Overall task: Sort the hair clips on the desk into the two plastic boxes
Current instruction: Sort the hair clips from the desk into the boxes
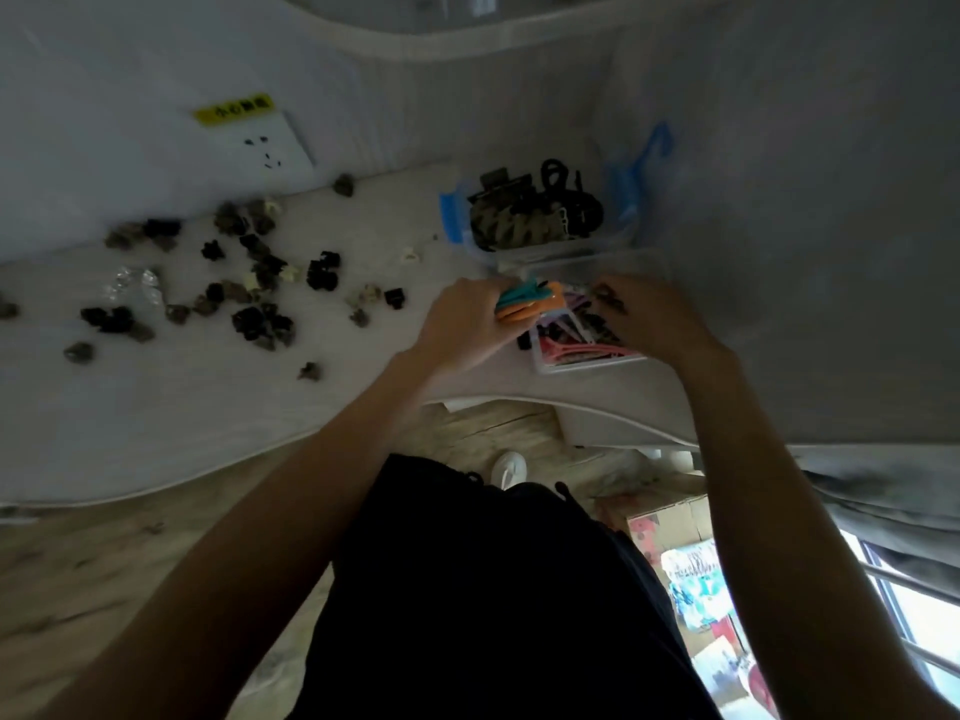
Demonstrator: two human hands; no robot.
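- The left hand grips a bundle of flat clips, teal on top and orange beneath, its fingers curled round their near ends at the left edge of the near box.
- The right hand reaches over the same box from the right, and its fingertips pinch a small dark clip; the frame is blurred here, so the exact hold of the fingers is hard to read.
- The near box is a clear plastic tray at the desk's front edge, holding pink and dark clips, with a long pink clip lying along its near wall.
- The far box stands just behind it (clear, with blue edges) and is filled with larger claw clips: a big camouflage-patterned clip on the left and black clips on the right.
- Loose small clips, mostly black, grey and a few cream, lie scattered over the left half of the pale desk, well apart from both boxes.
- Among them sits a crumpled piece of clear wrapping.
- On the wall behind the desk is a white socket plate with a yellow label along its top.
- Below the desk edge, the person's dark clothing fills the lower middle of the view, over a wood-patterned floor.
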